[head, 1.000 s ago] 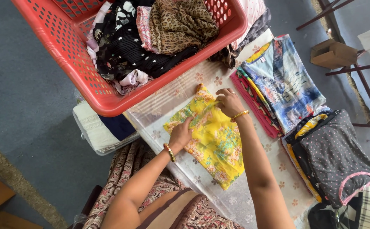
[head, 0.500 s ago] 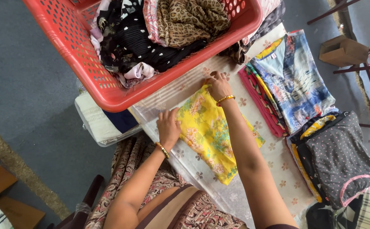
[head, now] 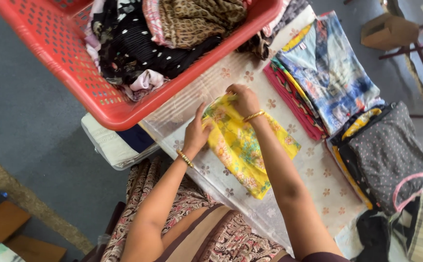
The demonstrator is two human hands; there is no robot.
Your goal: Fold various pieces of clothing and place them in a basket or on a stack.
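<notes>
A red perforated plastic laundry basket (head: 71, 77) is sitting at eleven o'clock, holding a heap of loose clothes: a black dotted crinkled garment (head: 138, 43) and a leopard-print fabric (head: 197, 19). Below it, at centre, a thin yellow floral cloth (head: 243, 145) is lying on the worktop (head: 313, 179), which is covered in a pale flower-patterned sheet. The left hand (head: 195, 133) is pinching the cloth's edge, its grip clamped on it. The right hand (head: 244, 99) is gripping the cloth's top corner. At two o'clock, flat folded garments (head: 327, 77) are lying stacked.
</notes>
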